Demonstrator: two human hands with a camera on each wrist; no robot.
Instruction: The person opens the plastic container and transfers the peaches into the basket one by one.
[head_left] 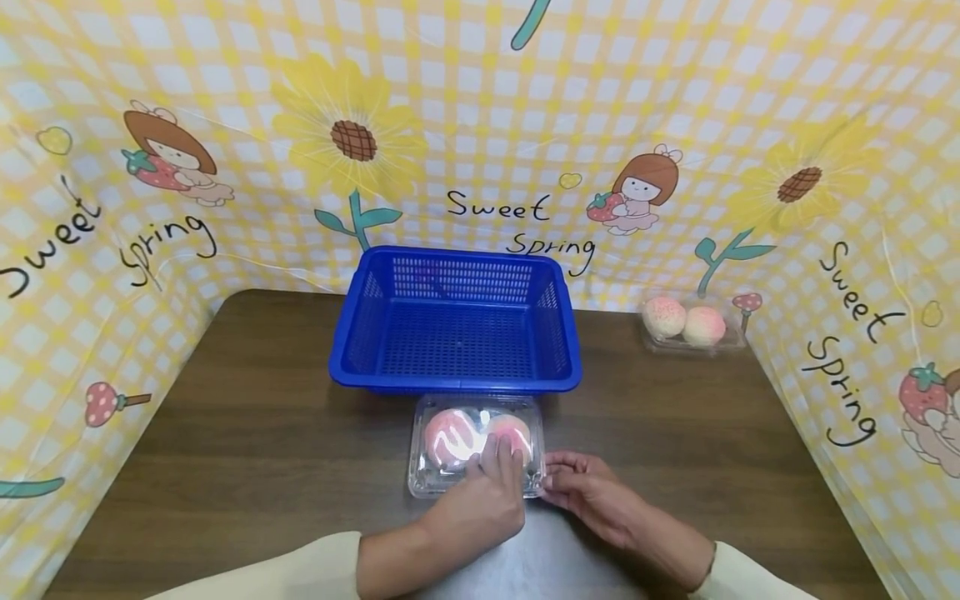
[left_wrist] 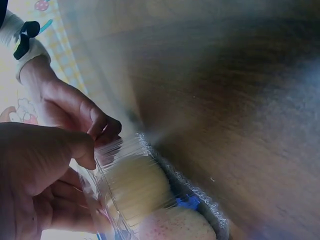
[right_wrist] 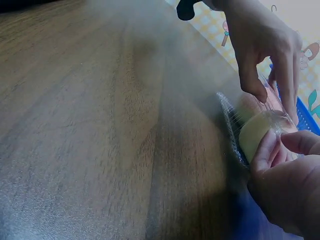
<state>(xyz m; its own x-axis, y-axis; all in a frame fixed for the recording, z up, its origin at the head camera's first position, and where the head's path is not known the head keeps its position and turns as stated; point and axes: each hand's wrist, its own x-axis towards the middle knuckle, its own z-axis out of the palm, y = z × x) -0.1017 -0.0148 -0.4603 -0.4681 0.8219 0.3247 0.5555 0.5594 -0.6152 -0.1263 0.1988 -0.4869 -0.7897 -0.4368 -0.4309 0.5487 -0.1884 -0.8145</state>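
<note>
A clear plastic clamshell box (head_left: 425,482) holding two pink-and-cream peaches (head_left: 450,437) lies on the table just in front of the blue basket (head_left: 453,385). My left hand (head_left: 483,500) reaches over its front right part, fingers on the lid above the right peach. In the right wrist view, that hand's thumb (right_wrist: 256,92) is at the box's front edge. With thumb and fingertips, my right hand (head_left: 600,500) pinches the box's right front corner. Seen from the left wrist, both hands meet at the ridged clear plastic (left_wrist: 127,150), over a cream peach (left_wrist: 137,185).
The perforated blue basket stands at the back middle, with no contents showing. Another clear box (head_left: 693,346) with two peaches (head_left: 705,325) sits at the back right, close to the cloth. Yellow checked cloth (head_left: 480,108) walls the back and sides of the brown wooden table (head_left: 247,450).
</note>
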